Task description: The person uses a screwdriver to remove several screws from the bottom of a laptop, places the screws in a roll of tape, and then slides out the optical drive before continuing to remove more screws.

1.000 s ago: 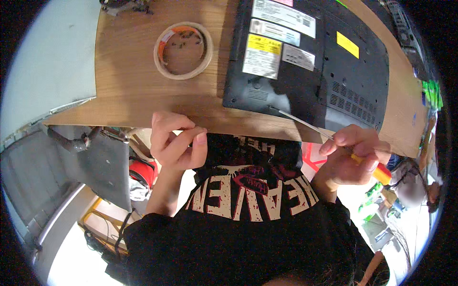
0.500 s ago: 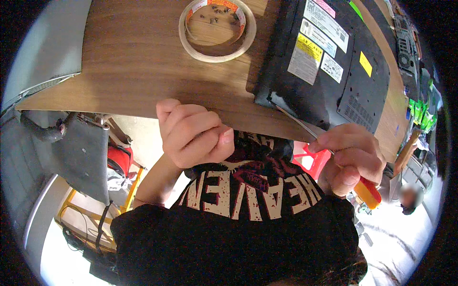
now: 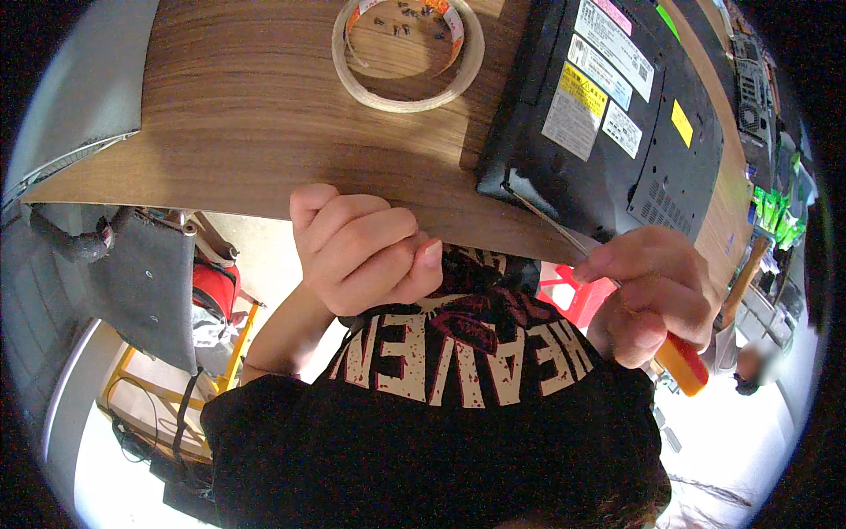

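A black laptop (image 3: 617,132) lies bottom side up on the wooden table (image 3: 247,115), with several stickers on its underside. My right hand (image 3: 652,295) is shut on a screwdriver with an orange handle (image 3: 683,366). Its thin metal shaft (image 3: 546,220) reaches up to the laptop's near left corner. My left hand (image 3: 361,251) is curled into a fist at the table's near edge, thumb pressed against the fingers; whether something small sits inside is hidden. A roll of clear tape (image 3: 410,53) lies flat on the table with several small dark screws inside its ring.
A grey chair (image 3: 141,282) stands under the table at the left, beside a red object (image 3: 216,291). A red stool (image 3: 573,295) shows below the laptop. Green items (image 3: 775,216) and clutter line the right side, and a blurred person (image 3: 749,370) is there.
My left hand's fingers were spread a second ago and have closed into a fist. The view has moved closer to the table, and the screwdriver tip stays at the laptop's corner.
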`<state>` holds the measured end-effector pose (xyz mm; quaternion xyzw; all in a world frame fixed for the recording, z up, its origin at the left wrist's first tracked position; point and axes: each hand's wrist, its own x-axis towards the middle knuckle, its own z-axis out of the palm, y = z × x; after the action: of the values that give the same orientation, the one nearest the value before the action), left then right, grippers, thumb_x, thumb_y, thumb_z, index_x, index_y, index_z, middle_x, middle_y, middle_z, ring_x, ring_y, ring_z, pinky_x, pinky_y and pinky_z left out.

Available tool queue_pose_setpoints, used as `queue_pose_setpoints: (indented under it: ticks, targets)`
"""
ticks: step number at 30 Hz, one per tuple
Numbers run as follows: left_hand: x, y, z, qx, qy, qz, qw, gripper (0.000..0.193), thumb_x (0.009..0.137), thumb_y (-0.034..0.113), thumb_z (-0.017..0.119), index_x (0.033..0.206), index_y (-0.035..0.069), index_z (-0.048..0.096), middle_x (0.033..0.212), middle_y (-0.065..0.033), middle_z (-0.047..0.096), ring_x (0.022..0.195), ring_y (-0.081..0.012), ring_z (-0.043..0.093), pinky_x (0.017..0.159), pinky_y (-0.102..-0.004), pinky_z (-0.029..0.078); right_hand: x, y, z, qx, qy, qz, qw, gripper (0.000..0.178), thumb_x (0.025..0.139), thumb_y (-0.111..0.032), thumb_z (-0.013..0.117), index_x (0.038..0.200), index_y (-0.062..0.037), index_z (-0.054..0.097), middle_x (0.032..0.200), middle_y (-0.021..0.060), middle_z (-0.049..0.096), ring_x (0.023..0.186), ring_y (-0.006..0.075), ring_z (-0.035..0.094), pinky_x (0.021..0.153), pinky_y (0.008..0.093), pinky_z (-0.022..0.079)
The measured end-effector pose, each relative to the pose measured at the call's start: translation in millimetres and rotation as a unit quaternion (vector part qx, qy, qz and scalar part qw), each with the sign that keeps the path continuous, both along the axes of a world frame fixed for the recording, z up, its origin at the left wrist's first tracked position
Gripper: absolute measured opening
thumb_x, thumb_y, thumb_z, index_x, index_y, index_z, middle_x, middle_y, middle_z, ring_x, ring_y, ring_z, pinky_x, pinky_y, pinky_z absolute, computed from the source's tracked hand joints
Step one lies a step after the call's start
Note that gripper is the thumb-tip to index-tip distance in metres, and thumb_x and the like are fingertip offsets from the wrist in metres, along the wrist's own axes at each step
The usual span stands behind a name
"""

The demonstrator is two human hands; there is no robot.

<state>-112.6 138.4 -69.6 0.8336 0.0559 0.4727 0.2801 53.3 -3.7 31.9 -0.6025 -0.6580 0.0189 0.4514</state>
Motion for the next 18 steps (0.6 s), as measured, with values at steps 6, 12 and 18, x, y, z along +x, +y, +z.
queue_pose_setpoints:
  ticks: [6, 12, 18]
  targets:
    - [3, 0, 1, 0.003, 0.008, 0.001, 1.0, 0.023, 0.059, 0.011, 0.068, 0.054, 0.014, 0.046, 0.072, 0.0018, 0.056, 0.057, -0.013, 0.051, 0.059, -0.0294, 0.029, 0, 9, 2, 0.042, -0.052, 0.031, 0.997, 0.029, 0.091, -0.022, 0.046, 0.071, -0.0024, 0.045, 0.058, 0.0115, 0.057, 0.05, 0.0188, 0.058, 0.039, 0.0279, 0.047]
    - [8, -1, 7, -0.032, 0.022, 0.0, 0.999, 0.011, 0.061, 0.011, 0.068, 0.062, 0.011, 0.057, 0.075, 0.0009, 0.056, 0.059, -0.0137, 0.052, 0.058, -0.0285, 0.033, 4, 7, 4, 0.035, 0.013, 0.011, 0.999, 0.015, 0.075, -0.014, 0.066, 0.073, -0.001, 0.058, 0.061, 0.0113, 0.061, 0.05, 0.0193, 0.06, 0.042, 0.0279, 0.049]
    - [21, 0, 30, -0.146, 0.026, -0.028, 0.989, 0.019, 0.07, 0.001, 0.064, 0.088, 0.005, 0.067, 0.084, -0.0072, 0.061, 0.068, -0.0168, 0.059, 0.058, -0.0256, 0.048, 0, 7, 26, -0.143, 0.047, -0.035, 0.988, 0.022, 0.089, -0.02, 0.051, 0.078, -0.0006, 0.054, 0.069, 0.0134, 0.063, 0.054, 0.0182, 0.06, 0.05, 0.0288, 0.049]
